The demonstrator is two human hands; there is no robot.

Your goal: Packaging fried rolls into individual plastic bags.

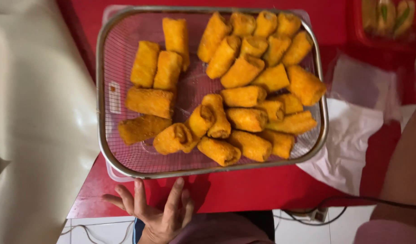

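The left hand [158, 214] hovers spread, its grip apart and empty, just near of the wire mesh basket [122, 165] of fried rolls [244, 97] on the red surface [244, 190]. The basket looks stiff and light, best taken by its rim; the rolls seem crisp, greasy, breakable. The right hand's grip is out of view.

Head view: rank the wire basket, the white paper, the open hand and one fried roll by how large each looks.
1. Wire basket, by far the largest.
2. White paper, partly under the basket, so its full size is hidden.
3. Left hand, fingers spread; it may sit nearer the camera, so this place is unsure.
4. One fried roll.
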